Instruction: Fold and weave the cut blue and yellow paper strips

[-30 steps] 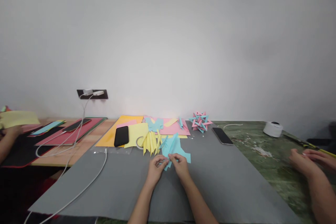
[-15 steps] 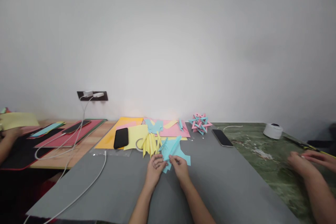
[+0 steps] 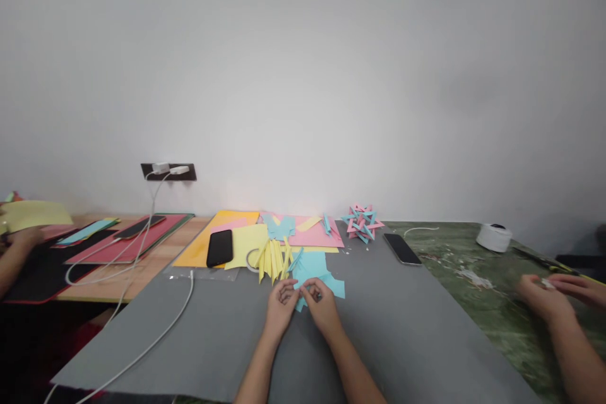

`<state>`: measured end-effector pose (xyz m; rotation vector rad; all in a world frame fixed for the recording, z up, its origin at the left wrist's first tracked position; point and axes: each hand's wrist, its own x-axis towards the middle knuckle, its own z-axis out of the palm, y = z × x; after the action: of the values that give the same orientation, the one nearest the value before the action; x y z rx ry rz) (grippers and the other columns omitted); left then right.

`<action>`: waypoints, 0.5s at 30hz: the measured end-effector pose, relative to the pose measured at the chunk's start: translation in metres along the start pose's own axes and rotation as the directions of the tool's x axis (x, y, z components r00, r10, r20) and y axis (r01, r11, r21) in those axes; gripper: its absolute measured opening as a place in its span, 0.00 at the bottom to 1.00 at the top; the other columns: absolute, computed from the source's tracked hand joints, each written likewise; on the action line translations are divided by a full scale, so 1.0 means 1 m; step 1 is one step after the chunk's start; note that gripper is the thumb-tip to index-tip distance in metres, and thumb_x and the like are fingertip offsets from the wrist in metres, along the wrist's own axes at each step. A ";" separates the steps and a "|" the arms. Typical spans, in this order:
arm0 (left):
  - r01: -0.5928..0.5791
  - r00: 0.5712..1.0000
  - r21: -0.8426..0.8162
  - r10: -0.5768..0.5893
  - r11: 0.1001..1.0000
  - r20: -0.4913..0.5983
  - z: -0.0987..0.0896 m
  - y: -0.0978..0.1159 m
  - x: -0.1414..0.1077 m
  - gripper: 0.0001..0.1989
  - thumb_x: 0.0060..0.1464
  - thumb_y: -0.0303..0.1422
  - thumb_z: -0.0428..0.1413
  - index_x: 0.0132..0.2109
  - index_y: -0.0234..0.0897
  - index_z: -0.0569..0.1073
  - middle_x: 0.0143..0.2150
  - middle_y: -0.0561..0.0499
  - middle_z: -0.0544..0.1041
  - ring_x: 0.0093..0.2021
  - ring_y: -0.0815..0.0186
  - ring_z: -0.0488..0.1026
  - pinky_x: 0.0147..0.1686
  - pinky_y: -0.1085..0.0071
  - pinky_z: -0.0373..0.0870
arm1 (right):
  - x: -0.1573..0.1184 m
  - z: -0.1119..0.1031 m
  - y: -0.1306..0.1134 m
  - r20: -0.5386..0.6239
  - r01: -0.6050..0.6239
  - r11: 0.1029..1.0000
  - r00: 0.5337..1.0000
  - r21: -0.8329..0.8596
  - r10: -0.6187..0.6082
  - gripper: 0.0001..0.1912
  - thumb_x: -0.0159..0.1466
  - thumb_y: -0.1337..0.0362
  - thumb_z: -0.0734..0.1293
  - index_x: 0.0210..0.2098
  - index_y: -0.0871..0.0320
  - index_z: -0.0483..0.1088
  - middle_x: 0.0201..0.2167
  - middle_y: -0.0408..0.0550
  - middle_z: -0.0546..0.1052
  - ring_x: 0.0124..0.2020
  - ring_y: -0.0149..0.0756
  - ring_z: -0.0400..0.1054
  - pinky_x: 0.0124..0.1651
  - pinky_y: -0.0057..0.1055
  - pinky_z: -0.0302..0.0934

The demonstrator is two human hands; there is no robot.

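Observation:
Light blue paper pieces [image 3: 315, 263] lie on the grey board, partly under my hands. My left hand [image 3: 283, 303] is at their near left edge, fingers curled and thumb and fingertips pressed together. My right hand [image 3: 320, 304] meets it from the right, also in a pinch. The fingertips of both hands touch or nearly touch; whatever is between them is too small to make out. Folded yellow strips [image 3: 271, 261] fan out just beyond my left hand. Farther back right stands a pink and blue folded paper star ball [image 3: 362, 223].
Two phones [image 3: 219, 248] [image 3: 401, 249] lie on the grey board [image 3: 402, 328]. A white cable [image 3: 163, 334] crosses its left side. Pink, yellow and orange sheets [image 3: 201, 238] lie at the back. Other people's hands [image 3: 544, 297] [image 3: 23, 243] work at both sides.
The narrow blue folded piece that stood up from my fingers no longer shows there. My right hand's fingers have curled in closer to my left. The view has shifted slightly.

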<state>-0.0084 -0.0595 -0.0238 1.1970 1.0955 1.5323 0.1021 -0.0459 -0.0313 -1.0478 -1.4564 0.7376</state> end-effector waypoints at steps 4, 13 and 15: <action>0.050 0.998 -0.024 -0.050 0.998 -0.036 0.000 0.000 0.001 0.13 0.35 0.35 0.57 0.30 0.33 0.69 0.22 0.51 0.73 0.26 0.66 0.71 0.28 0.72 0.67 | 0.000 -0.002 0.000 -0.035 0.026 0.999 0.999 -0.041 -0.027 0.14 0.51 0.55 0.60 0.24 0.60 0.68 0.11 0.38 0.63 0.15 0.27 0.56 0.20 0.23 0.51; 0.083 0.997 -0.096 -0.082 0.992 0.015 0.000 -0.004 0.002 0.13 0.35 0.34 0.58 0.31 0.34 0.68 0.21 0.52 0.74 0.25 0.66 0.72 0.29 0.71 0.68 | 0.000 -0.003 0.000 -0.043 0.107 0.983 0.992 -0.152 -0.115 0.12 0.50 0.56 0.60 0.24 0.59 0.70 0.13 0.41 0.66 0.17 0.28 0.58 0.24 0.24 0.53; 0.098 0.995 -0.091 -0.098 0.991 0.008 0.000 -0.004 0.002 0.14 0.35 0.34 0.58 0.33 0.33 0.68 0.22 0.51 0.75 0.25 0.65 0.73 0.29 0.70 0.68 | -0.001 -0.004 -0.002 -0.027 0.115 0.976 0.992 -0.184 -0.122 0.12 0.51 0.57 0.60 0.25 0.58 0.70 0.14 0.41 0.67 0.17 0.29 0.59 0.26 0.25 0.52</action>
<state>-0.0084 -0.0571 -0.0274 1.0683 1.0549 1.4885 0.1053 -0.0479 -0.0288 -1.0967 -1.5609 0.5037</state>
